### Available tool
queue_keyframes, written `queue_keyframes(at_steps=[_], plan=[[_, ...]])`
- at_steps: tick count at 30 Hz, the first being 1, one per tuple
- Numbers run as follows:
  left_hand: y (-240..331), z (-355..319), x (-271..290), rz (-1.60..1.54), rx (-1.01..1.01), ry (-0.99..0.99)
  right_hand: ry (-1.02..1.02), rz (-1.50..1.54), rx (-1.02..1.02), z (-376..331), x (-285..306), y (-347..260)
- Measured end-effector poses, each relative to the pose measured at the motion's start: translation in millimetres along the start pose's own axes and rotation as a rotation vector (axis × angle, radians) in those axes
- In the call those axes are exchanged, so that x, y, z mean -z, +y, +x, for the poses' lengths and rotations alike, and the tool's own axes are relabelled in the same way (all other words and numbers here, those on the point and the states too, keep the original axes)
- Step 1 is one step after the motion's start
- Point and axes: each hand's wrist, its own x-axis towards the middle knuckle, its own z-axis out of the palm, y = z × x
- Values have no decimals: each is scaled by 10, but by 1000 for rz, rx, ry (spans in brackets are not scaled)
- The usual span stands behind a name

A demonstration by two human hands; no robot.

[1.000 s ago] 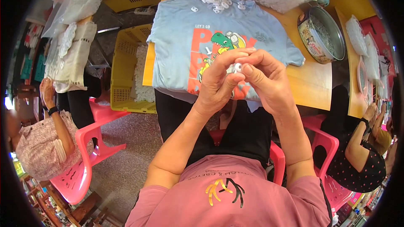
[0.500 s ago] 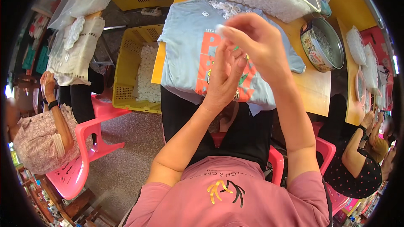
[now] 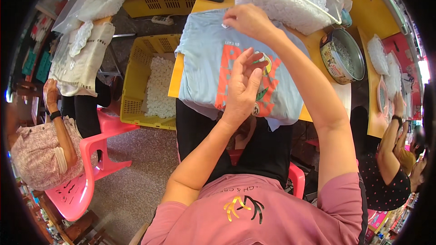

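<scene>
Both hands were together a second ago; now the right hand (image 3: 247,20) has reached out over the blue shirt (image 3: 204,63) on the table (image 3: 179,79). Its fingers pinch a small white piece (image 3: 225,26) near the shirt's collar. That piece lies ahead of the left hand (image 3: 243,86), which waits nearer the body, fingers loosely open and holding nothing. A big bag of white pieces (image 3: 286,0) sits just past the right hand.

Pink short-sleeved shirt (image 3: 272,213) with yellow-and-black chest print; black trousers (image 3: 254,149); both forearms bare, no wristwear.
</scene>
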Motion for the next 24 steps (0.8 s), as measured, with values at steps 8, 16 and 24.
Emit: queue_keyframes(at_steps=[8,16,24], plan=[[35,-13,17,-35,30,22,56,-82,145,-179,-100,-64],[-64,15,45,-100,-15,142,-21,867,-361,-940,354,-231],[-50,-6,-58,518,-293,1,4,1292,-689,-1742,466,-314]])
